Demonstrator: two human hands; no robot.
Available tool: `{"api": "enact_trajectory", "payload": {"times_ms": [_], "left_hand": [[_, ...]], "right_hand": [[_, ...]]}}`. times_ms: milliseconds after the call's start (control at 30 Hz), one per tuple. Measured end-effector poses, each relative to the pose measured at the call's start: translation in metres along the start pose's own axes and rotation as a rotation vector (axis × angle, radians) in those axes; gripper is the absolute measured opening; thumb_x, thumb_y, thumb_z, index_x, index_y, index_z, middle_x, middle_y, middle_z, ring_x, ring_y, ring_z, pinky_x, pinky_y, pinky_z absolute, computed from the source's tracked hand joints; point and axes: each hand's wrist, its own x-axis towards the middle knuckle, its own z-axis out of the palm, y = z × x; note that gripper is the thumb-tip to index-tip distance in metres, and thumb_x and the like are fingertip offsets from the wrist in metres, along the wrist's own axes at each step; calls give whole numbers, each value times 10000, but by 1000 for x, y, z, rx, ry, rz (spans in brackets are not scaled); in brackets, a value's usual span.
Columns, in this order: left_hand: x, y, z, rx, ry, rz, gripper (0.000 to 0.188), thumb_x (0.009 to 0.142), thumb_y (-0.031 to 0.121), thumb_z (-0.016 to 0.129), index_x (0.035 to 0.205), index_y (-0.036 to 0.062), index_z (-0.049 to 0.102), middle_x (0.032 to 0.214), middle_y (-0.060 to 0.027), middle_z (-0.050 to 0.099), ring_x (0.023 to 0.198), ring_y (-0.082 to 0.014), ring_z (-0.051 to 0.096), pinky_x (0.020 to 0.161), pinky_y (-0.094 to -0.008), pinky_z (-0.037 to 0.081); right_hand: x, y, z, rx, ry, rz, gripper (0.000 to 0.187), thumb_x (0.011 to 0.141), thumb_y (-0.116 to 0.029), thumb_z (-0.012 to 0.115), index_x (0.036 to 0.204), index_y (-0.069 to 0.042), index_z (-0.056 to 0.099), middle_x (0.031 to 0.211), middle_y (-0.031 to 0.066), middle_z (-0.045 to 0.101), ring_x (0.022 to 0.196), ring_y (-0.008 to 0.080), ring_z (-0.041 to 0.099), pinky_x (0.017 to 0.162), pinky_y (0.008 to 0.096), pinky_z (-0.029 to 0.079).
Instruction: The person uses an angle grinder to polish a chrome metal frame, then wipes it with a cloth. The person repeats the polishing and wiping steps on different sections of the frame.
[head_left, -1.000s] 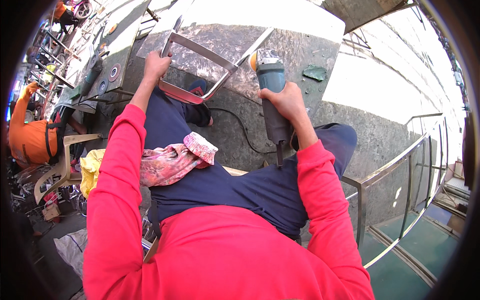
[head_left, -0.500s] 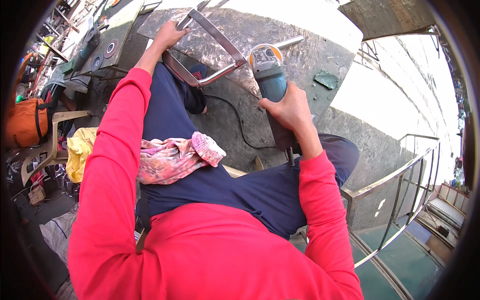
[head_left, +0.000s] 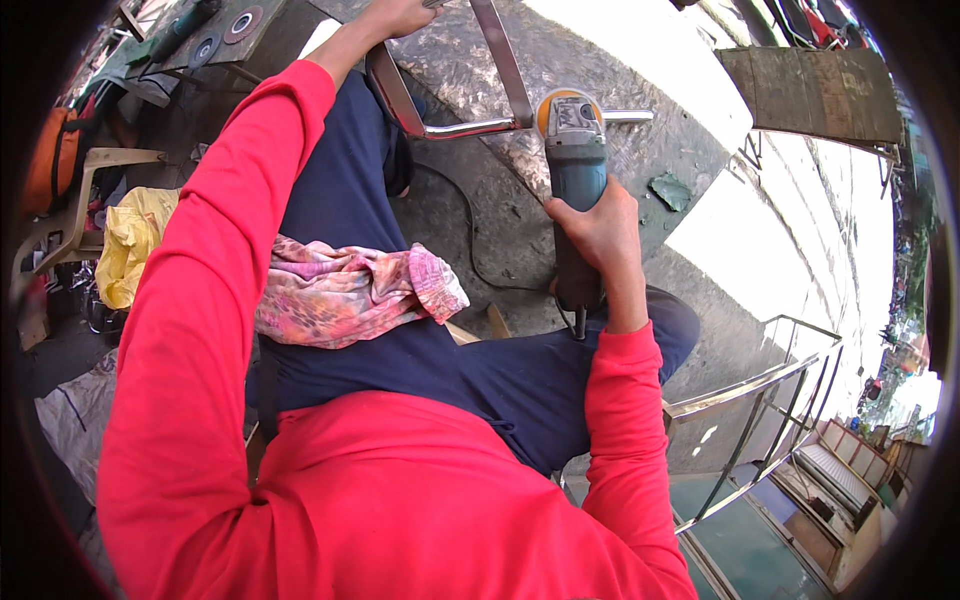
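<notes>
At the top edge of the picture my left hand (head_left: 403, 14) is closed on a metal frame (head_left: 503, 65) of flat, shiny bars with squared corners. Its upper part runs out of view. My right hand (head_left: 607, 232) wraps round the body of a blue and black angle grinder (head_left: 578, 178), thumb on the left side. The grinder's head, edged by an orange disc (head_left: 548, 101), sits beside the frame's lower right corner; whether they touch I cannot tell. A bright metal bar (head_left: 628, 116) sticks out to the right behind the head.
A tie-dyed cloth (head_left: 345, 295) lies over my left thigh. The grinder's cord (head_left: 470, 225) curves across the ground. On the left are a plastic chair (head_left: 85, 205), a yellow bag (head_left: 135, 240) and a table with grinding discs (head_left: 243, 24). A metal railing frame (head_left: 745, 385) stands on the right.
My left hand and the metal frame have moved up in the picture, with the frame turned slightly. The grinder stands more upright and further right. The whole view has shifted too.
</notes>
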Motion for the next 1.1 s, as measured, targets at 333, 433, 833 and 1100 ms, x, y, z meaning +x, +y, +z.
{"api": "enact_trajectory", "payload": {"times_ms": [333,433,833,1100], "left_hand": [[8,12,-4,70,-36,-93,303,792,130,587,1052,3,674,963,-294,670,958,-436,650,825,-481,520],[9,23,-9,74,-50,-130,301,800,145,601,1057,9,678,960,-290,672,954,-430,655,822,-480,521],[10,24,-9,105,9,-69,282,791,151,596,1004,-4,696,968,-301,666,966,-446,640,851,-499,507],[13,21,-8,171,5,-30,280,762,147,594,950,-38,690,970,-311,658,973,-462,622,869,-503,497]], "right_hand": [[3,-6,3,-46,-8,20,606,648,-343,785,925,160,592,859,325,673,844,425,699,764,451,552],[3,-7,2,-57,-21,18,614,646,-345,785,927,165,591,864,327,672,848,426,698,766,451,553],[8,-11,2,-84,-59,63,614,642,-340,781,938,169,608,878,332,675,855,422,703,762,452,557],[14,-20,-6,-93,-95,60,542,647,-329,768,868,150,645,804,299,685,794,392,717,712,436,563]]}}
